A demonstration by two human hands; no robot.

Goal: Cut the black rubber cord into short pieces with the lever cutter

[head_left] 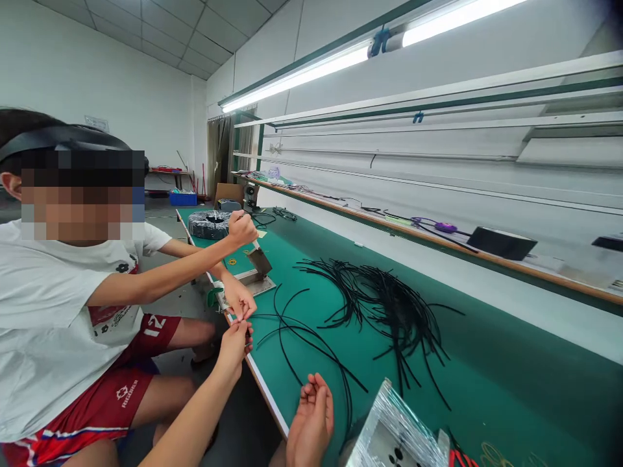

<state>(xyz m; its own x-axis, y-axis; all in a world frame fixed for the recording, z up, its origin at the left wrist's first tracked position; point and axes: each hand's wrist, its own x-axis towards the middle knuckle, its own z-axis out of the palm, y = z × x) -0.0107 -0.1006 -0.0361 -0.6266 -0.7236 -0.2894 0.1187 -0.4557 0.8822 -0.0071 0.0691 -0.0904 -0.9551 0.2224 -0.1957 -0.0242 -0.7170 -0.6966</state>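
My left hand (236,344) is closed in a pinch at the table's near edge, its fingertips meeting a co-worker's hand (239,297). A thin black cable (292,318) runs from that pinch across the green table; its end is hidden among the fingers. Lower down, my right hand (311,415) hovers palm up with loosely curled fingers, and I see nothing in it. Loose black cables (343,370) curve behind that hand. Farther right lies a large heap of cut black cables (394,298).
A co-worker (63,292) sits at left, the other fist (243,228) on the raised lever of a metal cutting fixture (260,259). A wrapped cable coil (209,224) lies behind. A film-wrapped metal box (389,428) and red-handled tool (460,457) are near me. A shelf (350,211) overhangs the table.
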